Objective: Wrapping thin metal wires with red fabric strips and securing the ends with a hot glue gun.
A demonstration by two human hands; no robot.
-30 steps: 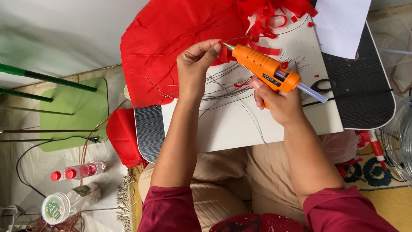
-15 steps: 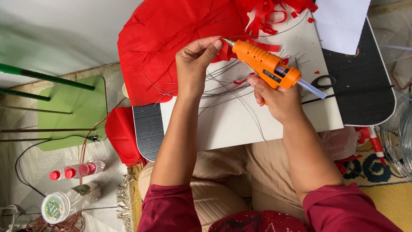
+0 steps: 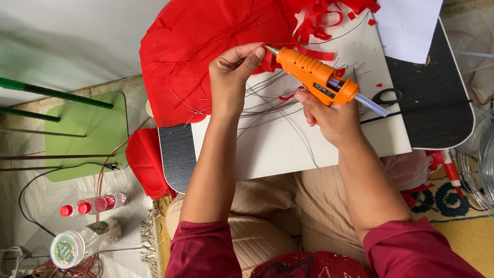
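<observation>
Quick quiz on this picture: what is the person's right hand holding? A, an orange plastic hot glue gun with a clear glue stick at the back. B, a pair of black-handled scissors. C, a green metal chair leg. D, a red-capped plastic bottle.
A: the right hand grips the orange plastic hot glue gun, its metal nozzle aimed at the small piece of red fabric pinched in the left hand.

lap table (image 3: 288,149) under red fabric (image 3: 206,46), wires (image 3: 267,100)

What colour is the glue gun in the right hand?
Orange glue gun, gripped by the right hand; head view.
</observation>
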